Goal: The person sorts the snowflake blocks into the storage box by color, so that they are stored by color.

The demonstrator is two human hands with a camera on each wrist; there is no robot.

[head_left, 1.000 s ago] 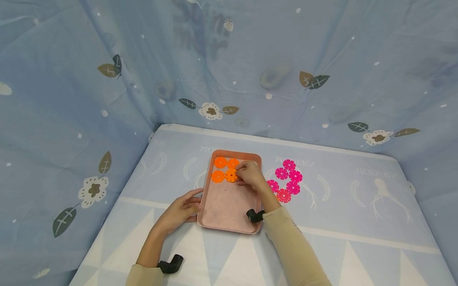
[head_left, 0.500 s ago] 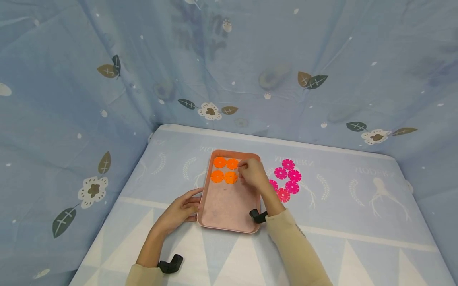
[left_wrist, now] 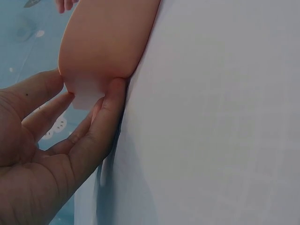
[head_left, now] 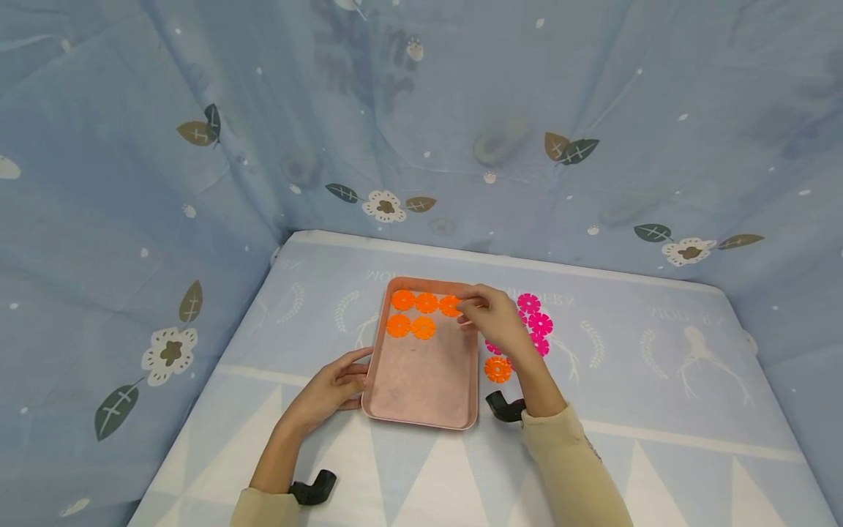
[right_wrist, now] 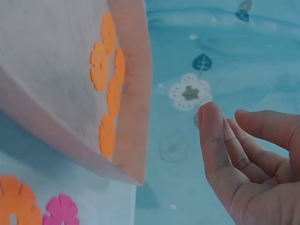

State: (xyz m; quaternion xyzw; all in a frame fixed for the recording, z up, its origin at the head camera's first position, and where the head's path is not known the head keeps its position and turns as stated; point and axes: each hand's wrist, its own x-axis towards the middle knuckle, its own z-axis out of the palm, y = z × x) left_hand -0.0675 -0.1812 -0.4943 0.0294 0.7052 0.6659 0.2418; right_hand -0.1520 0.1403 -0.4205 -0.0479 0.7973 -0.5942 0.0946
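Note:
A shallow pink tray point(head_left: 421, 380) lies on the cloth-covered table. Several orange notched, flower-shaped plastic discs point(head_left: 399, 326) lie flat in its far part, three in the back row and two in front of them. My left hand point(head_left: 332, 384) is at the tray's left side; in the left wrist view its extended fingers point(left_wrist: 42, 89) touch the tray's edge. My right hand point(head_left: 495, 320) hovers over the right rim, fingertips overlapping the back-right orange disc point(head_left: 450, 306). In the right wrist view its thumb and fingers are apart with nothing between them.
Right of the tray, on the table, are several pink discs point(head_left: 541, 323), partly hidden by my right hand, and an orange disc point(head_left: 497, 369). A patterned blue curtain point(head_left: 474, 146) rises behind the table. Black camera mounts point(head_left: 315, 489) stick out from both wrists.
My right hand has left the front-row orange disc it was touching and moved right to the tray's rim. The back-right disc and the orange disc on the table now show. Left hand still.

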